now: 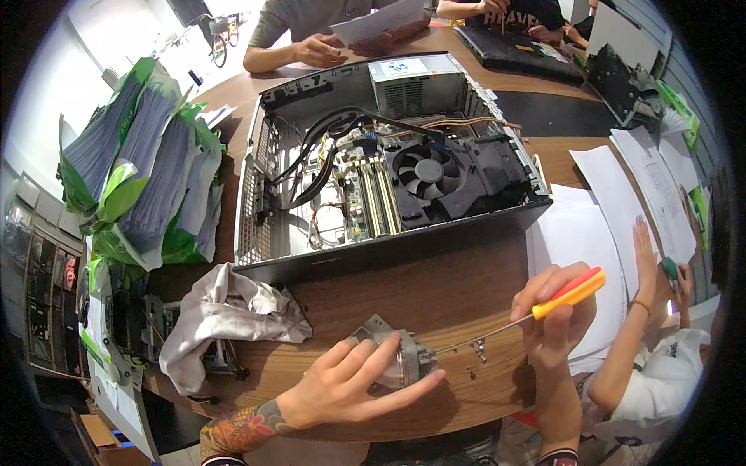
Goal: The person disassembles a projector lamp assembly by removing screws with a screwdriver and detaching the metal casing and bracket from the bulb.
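Observation:
My left hand [350, 373] holds a grey metal component [418, 359] on the wooden table [307, 357], with its fingers curved over it. My right hand [556, 318] grips a screwdriver [571, 293] with a yellow and red handle. The screwdriver's shaft slants down leftward, its tip at the component's right side. Loose small screws [480, 349] lie beneath the shaft. A crumpled light cloth [217, 311] is left of my left hand.
An open desktop computer case [474, 217] spans the middle. Green-wrapped paper stacks [124, 147] stand left; loose sheets [575, 225] lie right. Another person's hand [643, 260] rests on those sheets. Across the table, a person [299, 27] holds paper; a black laptop [513, 58] lies nearby.

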Demonstrator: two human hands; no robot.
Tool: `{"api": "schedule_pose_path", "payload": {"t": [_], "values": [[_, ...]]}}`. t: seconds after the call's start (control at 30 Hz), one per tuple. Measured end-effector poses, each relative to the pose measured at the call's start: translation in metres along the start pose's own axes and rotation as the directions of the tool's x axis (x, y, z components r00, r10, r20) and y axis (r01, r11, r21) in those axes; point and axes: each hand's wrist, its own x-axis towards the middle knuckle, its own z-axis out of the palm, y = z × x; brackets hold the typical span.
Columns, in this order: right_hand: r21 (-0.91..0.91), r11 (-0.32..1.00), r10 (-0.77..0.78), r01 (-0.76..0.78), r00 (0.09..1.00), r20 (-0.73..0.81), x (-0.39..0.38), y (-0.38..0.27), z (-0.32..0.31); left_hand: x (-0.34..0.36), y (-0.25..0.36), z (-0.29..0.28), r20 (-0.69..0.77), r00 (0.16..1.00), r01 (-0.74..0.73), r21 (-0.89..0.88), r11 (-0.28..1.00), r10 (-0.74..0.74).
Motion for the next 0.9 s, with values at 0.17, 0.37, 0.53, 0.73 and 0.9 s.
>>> {"api": "schedule_pose_path", "payload": {"t": [0.17, 0.37, 0.53, 0.73, 0.9], "values": [[0.018, 1.000, 0.000, 0.000, 1.000, 0.000, -0.0006, 0.0008, 0.0006, -0.0007, -0.0003, 0.0005, 0.001, 1.000, 0.012, -0.015, 1.000, -0.012], [0.016, 1.000, 0.002, -0.002, 1.000, 0.013, -0.0008, -0.0008, 0.0022, -0.0015, 0.0005, 0.0013, 0.003, 1.000, 0.007, -0.016, 1.000, -0.007], [0.016, 1.000, -0.006, 0.006, 1.000, 0.015, -0.0020, -0.0003, 0.0028, -0.0011, -0.0002, 0.0002, 0.014, 1.000, -0.004, 0.002, 1.000, 0.004], [0.019, 1.000, 0.004, -0.004, 1.000, 0.000, -0.0023, 0.0000, 0.0024, -0.0015, -0.0001, 0.0012, 0.013, 1.000, -0.001, -0.003, 1.000, 0.001], [0.020, 1.000, 0.011, -0.011, 0.999, -0.032, -0.0039, -0.0016, 0.0026, -0.0011, 0.0006, 0.0009, 0.007, 1.000, 0.011, -0.013, 1.000, -0.011]]}}
